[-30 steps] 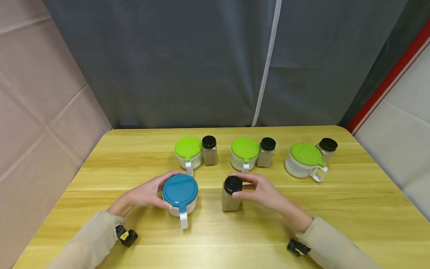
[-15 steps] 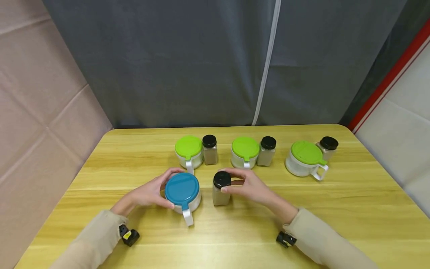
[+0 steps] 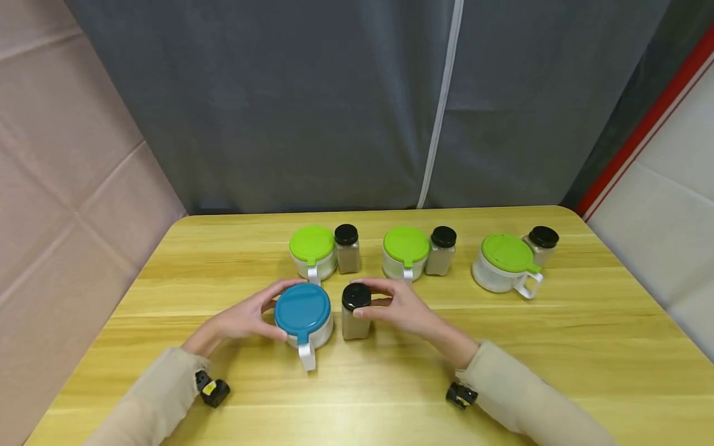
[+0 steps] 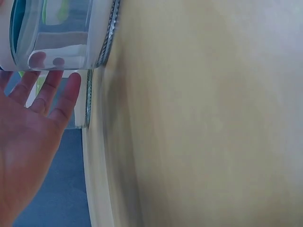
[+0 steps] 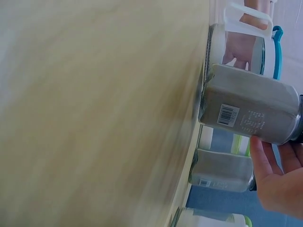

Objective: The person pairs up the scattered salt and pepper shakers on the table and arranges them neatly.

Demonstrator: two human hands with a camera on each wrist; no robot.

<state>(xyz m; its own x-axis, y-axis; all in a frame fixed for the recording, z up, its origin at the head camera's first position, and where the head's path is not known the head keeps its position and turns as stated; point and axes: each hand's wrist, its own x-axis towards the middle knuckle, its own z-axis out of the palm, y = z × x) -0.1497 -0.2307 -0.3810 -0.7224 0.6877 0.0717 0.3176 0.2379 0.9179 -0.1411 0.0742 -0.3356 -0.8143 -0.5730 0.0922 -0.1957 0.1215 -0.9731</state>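
Observation:
My left hand (image 3: 245, 319) holds a round seasoning jar (image 3: 303, 313) from its left side, thumb at the front and fingers at the back. The jar has a blue lid, clear walls and a white handle toward me. My right hand (image 3: 398, 310) grips a spice bottle (image 3: 356, 313) near its black cap, between thumb and fingers. This square bottle holds greyish-brown contents and stands upright just right of the blue-lidded jar, a narrow gap between them. In the right wrist view a barcode shows on the bottle (image 5: 248, 106).
Behind stand three green-lidded seasoning jars, at left (image 3: 312, 244), middle (image 3: 406, 248) and right (image 3: 504, 257). Each has a black-capped spice bottle beside it: left (image 3: 348, 254), middle (image 3: 440, 257) and right (image 3: 542, 241). A grey curtain (image 3: 312, 111) hangs beyond the wooden table (image 3: 357, 409).
My right hand has brought the spice bottle left and slightly back, up close to the blue-lidded jar. That jar has shifted slightly right and back, still in my left hand.

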